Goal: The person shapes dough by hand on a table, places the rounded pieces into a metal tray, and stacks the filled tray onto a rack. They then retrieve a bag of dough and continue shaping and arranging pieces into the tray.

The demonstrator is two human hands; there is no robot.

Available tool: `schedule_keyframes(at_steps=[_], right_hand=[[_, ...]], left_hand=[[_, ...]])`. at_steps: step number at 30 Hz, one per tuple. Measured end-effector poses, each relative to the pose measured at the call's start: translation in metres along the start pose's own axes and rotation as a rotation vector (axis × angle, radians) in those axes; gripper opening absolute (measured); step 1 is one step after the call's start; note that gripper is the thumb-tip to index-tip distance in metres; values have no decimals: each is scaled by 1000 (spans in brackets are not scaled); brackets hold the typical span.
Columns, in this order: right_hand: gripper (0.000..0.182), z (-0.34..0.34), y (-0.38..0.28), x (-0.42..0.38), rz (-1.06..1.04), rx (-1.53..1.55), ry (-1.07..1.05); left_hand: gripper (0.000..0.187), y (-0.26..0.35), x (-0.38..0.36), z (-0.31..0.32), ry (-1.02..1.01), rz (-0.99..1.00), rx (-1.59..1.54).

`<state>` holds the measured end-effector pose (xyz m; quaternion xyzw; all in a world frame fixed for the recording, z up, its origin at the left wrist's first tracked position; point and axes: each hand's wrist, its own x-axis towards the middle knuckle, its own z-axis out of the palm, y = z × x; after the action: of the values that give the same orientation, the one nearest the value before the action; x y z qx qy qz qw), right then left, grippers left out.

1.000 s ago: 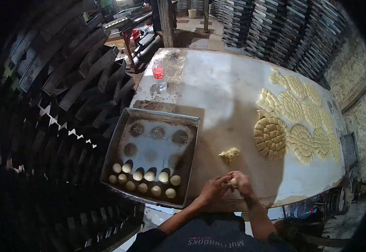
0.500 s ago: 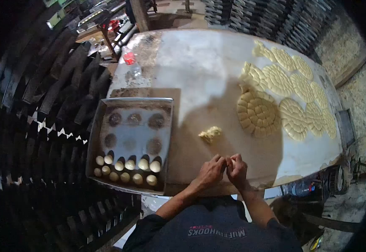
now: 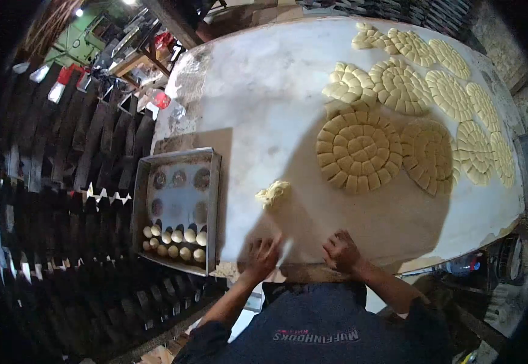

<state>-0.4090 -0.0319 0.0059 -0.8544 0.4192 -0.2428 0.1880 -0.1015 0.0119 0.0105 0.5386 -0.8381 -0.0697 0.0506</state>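
My left hand (image 3: 263, 256) is low over the near edge of the table, right of the tray, slightly blurred, with its fingers curled downward. Apart from it, my right hand (image 3: 340, 250) is also curled, knuckles up, at the table surface. Whatever lies under the fingers of either hand is hidden. Just beyond my left hand lies a small ragged lump of pale dough (image 3: 274, 195). To the left, a metal tray (image 3: 215, 206) holds two rows of small round dough balls (image 3: 178, 235) along its near side.
Large dough rounds (image 3: 359, 150), scored into small pieces, cover the right side of the pale table (image 3: 258, 79). A plastic bottle with a red label (image 3: 162, 100) lies at the far left edge. Dark stacked slats or trays (image 3: 64, 139) fill the left side.
My hands were together, fingers pinched at one spot; now they are apart, the left farther left and the right slightly to the right. The camera view has shifted too.
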Motion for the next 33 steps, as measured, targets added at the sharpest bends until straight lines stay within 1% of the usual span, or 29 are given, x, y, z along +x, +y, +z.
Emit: schedule_keyframes(at_steps=[2,3,5,6,8,10,12,14,15,16,18,19,21,22,23,24,25,27,28,30,31,33], right_hand=[[19,-7,28,-9,-241,6,-46],[19,-5,35,-2,-231,11,-40],[26,-22,34,44,-89,-129,-32],[26,-7,28,59,-88,-126,-33],[30,32,13,80,-12,-88,42],[30,43,-13,73,-43,-116,56],[29,39,-24,55,-79,-150,76],[26,14,0,30,-352,42,-142],[25,13,27,24,-369,27,-157],[24,17,47,24,-390,17,-178],[20,4,41,58,-52,-47,-162],[20,16,38,75,-93,-39,-202],[17,48,23,99,126,-216,117],[17,55,6,103,98,-221,86],[15,59,-13,107,227,-143,182],[13,61,-26,108,361,-68,282],[13,63,-36,97,350,-84,264],[10,63,-57,66,128,-99,185],[10,56,-63,64,137,-114,184],[15,22,-69,56,477,-68,-140],[15,14,-62,57,490,-83,-150],[22,4,-54,74,1040,138,-277]], left_hand=[[43,-27,1,-23,-135,70,-55],[34,-35,8,-33,3,43,98],[9,-69,26,-8,348,-173,-156],[9,-72,42,-2,345,-175,-155],[21,-51,71,14,362,-298,-416],[20,-10,73,14,437,-375,-368],[21,18,48,-14,331,-278,-468],[21,-12,0,11,236,-60,-366],[19,-38,-11,7,201,12,-280],[18,-52,-8,-5,208,-36,-236],[17,-74,11,-25,195,-143,-104],[16,-83,31,-6,405,-128,-235],[18,-62,64,-2,510,-248,-407],[18,-52,81,0,571,-301,-496],[19,-35,79,-13,542,-351,-518],[27,-30,68,-2,465,-282,-600],[34,-23,51,8,380,-205,-683],[47,-16,-1,13,257,-37,-404],[47,-31,-19,6,257,-26,-416],[56,-55,-60,-22,-12,92,-598],[56,-65,-71,-47,-15,98,-619],[53,-105,-70,-110,139,-142,-868]])
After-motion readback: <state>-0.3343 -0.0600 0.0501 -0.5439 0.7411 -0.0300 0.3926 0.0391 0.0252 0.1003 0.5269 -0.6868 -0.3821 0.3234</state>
